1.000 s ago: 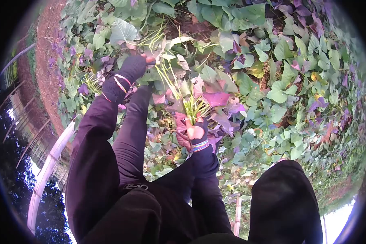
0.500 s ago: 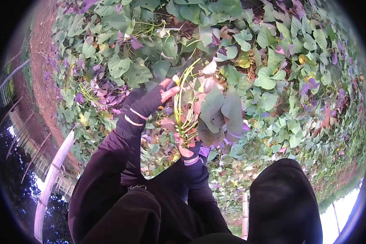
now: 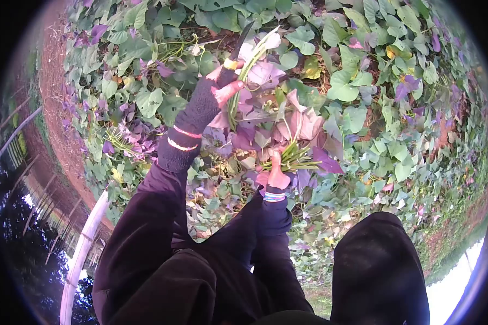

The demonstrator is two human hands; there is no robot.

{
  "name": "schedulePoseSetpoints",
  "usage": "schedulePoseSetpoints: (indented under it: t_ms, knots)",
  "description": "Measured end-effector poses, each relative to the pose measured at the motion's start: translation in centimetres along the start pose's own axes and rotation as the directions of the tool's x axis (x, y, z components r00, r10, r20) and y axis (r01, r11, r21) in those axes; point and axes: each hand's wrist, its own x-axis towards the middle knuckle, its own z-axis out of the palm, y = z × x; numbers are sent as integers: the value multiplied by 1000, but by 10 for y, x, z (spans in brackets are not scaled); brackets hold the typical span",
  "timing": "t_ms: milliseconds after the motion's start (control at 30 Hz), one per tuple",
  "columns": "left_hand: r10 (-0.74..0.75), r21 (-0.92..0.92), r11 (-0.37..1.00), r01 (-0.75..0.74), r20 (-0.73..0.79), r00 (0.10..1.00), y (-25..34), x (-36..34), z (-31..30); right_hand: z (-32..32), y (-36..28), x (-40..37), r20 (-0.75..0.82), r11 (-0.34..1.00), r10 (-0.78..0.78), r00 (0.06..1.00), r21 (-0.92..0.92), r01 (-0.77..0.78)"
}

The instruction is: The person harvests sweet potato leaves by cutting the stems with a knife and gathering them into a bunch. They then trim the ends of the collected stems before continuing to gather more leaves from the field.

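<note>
My left hand (image 3: 225,86), in a dark fingerless sleeve with pink and white bands, is closed around a knife (image 3: 243,42) with a dark blade and a yellow band. Long pale-green leafy stems (image 3: 261,47) are also gripped in it, with the thumb over them, running along beside the knife. Lower and to the right, my right hand (image 3: 276,176) clutches a bunch of cut leafy stems (image 3: 294,157), its thumb across them and the stem ends pointing right. Broad purplish leaves (image 3: 301,123) of the bunch spread above this hand.
Dense sweet potato vines (image 3: 344,84) with green and purple leaves cover the ground. A heap of cut stems and leaves (image 3: 127,138) lies on the vines at left. Beyond are bare brown soil (image 3: 57,108) and a pale pole (image 3: 84,244). My dark-clad knees (image 3: 379,265) fill the bottom.
My left hand has moved up and right with the knife and stems. My right hand has shifted right and slightly up, and its bunch has turned so the stem ends point right.
</note>
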Motion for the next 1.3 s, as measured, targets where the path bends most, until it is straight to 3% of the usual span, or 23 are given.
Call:
schedulePoseSetpoints:
  t_ms: [67, 133, 200, 267, 367, 400, 467, 500, 567, 600, 667, 733, 833, 867, 900, 933, 967, 1000, 1067, 1133, 1200, 1233, 1300]
  knots:
    - [145, 402, 902, -156, 59, 988, 16, -9, 8, -6, -23, 12, -98, 999, -33, 995, 3, 33]
    - [225, 686, 629, -366, 290, 930, 32, -27, 25, 1, -41, 19, 52, 977, -63, 997, 208, 51]
    - [115, 650, 646, -400, 435, 893, 22, -42, 39, 12, -48, 20, 144, 947, 89, 986, 294, -129]
    - [82, 692, 579, -431, 476, 875, 26, -59, 52, 18, -40, 30, 302, 987, -82, 950, 156, 35]
    - [198, 585, 663, -467, 464, 864, 6, -59, 49, 7, -31, 42, 481, 910, 237, 844, 193, -366]
    - [183, 563, 700, -439, 452, 873, 3, -60, 46, 3, -24, 44, 482, 909, 237, 844, 197, -367]
    - [260, 557, 667, -495, 448, 855, -12, -61, 39, 11, -28, 40, 492, 996, -47, 869, -47, 80]
    - [192, 592, 688, -420, 410, 892, -11, -63, 37, 20, -41, 32, 395, 967, 107, 912, 172, -188]
    - [65, 631, 745, -215, 253, 965, -6, -64, 44, 11, -28, 42, 388, 972, 120, 914, 142, -188]
    - [205, 686, 580, -439, 400, 894, -13, -61, 44, 6, -25, 44, 370, 978, 118, 921, 116, -172]
    - [306, 723, 538, -433, 311, 900, -16, -64, 46, 3, -22, 42, 329, 987, 12, 944, 146, -64]
    - [276, 646, 536, -543, 474, 836, -14, -60, 47, 3, -26, 41, 312, 993, -111, 944, 81, 90]
    - [352, 570, 523, -634, 533, 770, 6, -52, 48, -2, -36, 31, 381, 997, -2, 924, 77, -29]
    - [304, 520, 624, -584, 527, 794, 23, -46, 49, 6, -47, 24, 458, 999, -2, 889, 49, -23]
    - [252, 465, 715, -522, 525, 813, 32, -38, 50, 10, -59, 10, 505, 967, 125, 854, 130, -219]
    - [299, 323, 745, -584, 621, 725, 29, -26, 49, 8, -58, 6, 603, 949, 120, 789, 163, -269]
    - [100, 134, 968, -214, 577, 810, 28, -24, 52, 10, -57, 3, 666, 894, 82, 741, 280, -350]
    - [-122, -83, 975, 208, 580, 805, 26, -22, 55, 12, -54, -1, 720, 815, 36, 693, 380, -437]
    - [174, -619, 753, 224, 515, 839, -12, -5, 66, 32, -74, -14, 624, 695, -8, 781, 565, -445]
    - [23, -746, 653, 126, 187, 982, -27, 0, 88, 23, -68, -2, 641, 615, -103, 760, 642, -458]
    - [-210, -426, 892, 149, -98, 973, -16, 14, 104, 6, -63, 17, 669, 596, -248, 701, 676, -434]
    - [56, -6, 998, -58, -220, 974, -36, 30, 103, -4, -63, 24, 622, 631, -225, 750, 679, -375]
    - [508, 662, 714, -228, -266, 819, -53, 62, 103, -21, -62, 35, 533, 718, -195, 823, 649, -251]
